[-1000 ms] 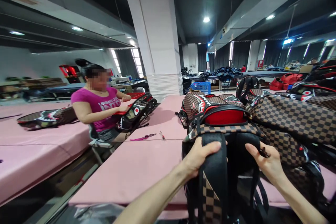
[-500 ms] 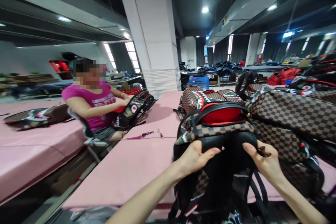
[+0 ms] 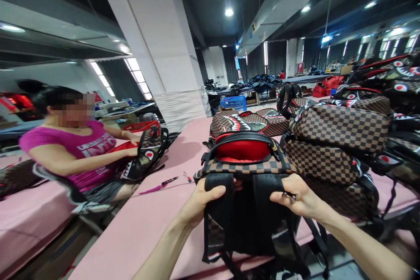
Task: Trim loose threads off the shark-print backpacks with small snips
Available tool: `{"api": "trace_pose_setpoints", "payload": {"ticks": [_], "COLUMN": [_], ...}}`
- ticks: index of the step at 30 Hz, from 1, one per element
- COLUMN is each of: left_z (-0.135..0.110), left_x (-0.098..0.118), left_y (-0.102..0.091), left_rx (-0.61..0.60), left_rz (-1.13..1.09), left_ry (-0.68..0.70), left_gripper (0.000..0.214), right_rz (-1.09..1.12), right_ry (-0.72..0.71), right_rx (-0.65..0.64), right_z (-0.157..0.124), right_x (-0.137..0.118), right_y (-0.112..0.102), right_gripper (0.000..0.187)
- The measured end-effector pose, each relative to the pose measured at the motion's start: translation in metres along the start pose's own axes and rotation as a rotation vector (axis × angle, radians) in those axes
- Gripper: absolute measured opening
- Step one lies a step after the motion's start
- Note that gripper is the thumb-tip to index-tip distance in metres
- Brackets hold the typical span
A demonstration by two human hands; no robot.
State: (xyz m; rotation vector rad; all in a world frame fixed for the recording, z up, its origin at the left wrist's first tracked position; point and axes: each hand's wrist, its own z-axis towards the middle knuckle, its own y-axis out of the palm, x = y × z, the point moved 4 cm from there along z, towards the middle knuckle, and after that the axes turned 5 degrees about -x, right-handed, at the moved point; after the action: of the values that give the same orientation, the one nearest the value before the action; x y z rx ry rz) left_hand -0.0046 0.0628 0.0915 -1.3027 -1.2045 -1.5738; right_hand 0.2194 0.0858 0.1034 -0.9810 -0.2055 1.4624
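Fingers (image 3: 215, 192) of the left hand (image 3: 197, 203) are wrapped around the left strap (image 3: 220, 181) of a backpack (image 3: 249, 168), with the thumb on its near face; those of the right hand (image 3: 303, 199) grasp the outer edge of the right strap (image 3: 264, 184) and also enclose a small dark item (image 3: 290, 197), too little exposed to identify. Clock positions are read with the backpack at the dial's centre, 12 pointing away from the person. The backpack sits upright at the near edge of a pink table (image 3: 157, 232), its strap side toward the person; its top pocket gapes, showing red lining (image 3: 243, 152), with a zip pull (image 3: 274, 145) at the opening's right end. Just beyond, at 12 o'clock, lies a checked bag (image 3: 226, 127); farther off in that direction is a blue crate (image 3: 233, 103). At 9 o'clock lie a small tool (image 3: 188, 178) and, beside it, purple tweezers (image 3: 159, 185); past these a seated co-worker (image 3: 70, 151) handles a second bag (image 3: 147, 153). A pillar (image 3: 154, 48) rises between 10 and 11. Stacked bags (image 3: 337, 127) occupy 3 o'clock, near the right hand; red bags (image 3: 328, 86) lie well apart at 2.
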Motion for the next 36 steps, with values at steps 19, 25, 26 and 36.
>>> {"api": "trace_pose_setpoints", "payload": {"ticks": [19,25,26,36], "left_z": [0.015,0.014,0.014,0.015], "left_x": [0.008,0.004,0.003,-0.005], "left_y": [0.046,0.045,0.045,0.038], "left_rx": [-0.066,-0.136,-0.143,-0.244], "left_rz": [-0.238,-0.275,-0.288,-0.474], "left_ry": [0.032,0.050,0.058,-0.041], "left_gripper": [0.041,0.040,0.040,0.073], "right_rz": [0.518,0.657,0.672,0.814], "right_ry": [0.610,0.644,0.640,0.681], "right_rx": [0.471,0.480,0.480,0.555], "right_z": [-0.031,-0.035,-0.035,-0.014], "right_x": [0.040,0.048,0.049,0.042], "right_y": [0.007,0.006,0.006,0.009], "right_gripper": [0.029,0.031,0.031,0.033]}}
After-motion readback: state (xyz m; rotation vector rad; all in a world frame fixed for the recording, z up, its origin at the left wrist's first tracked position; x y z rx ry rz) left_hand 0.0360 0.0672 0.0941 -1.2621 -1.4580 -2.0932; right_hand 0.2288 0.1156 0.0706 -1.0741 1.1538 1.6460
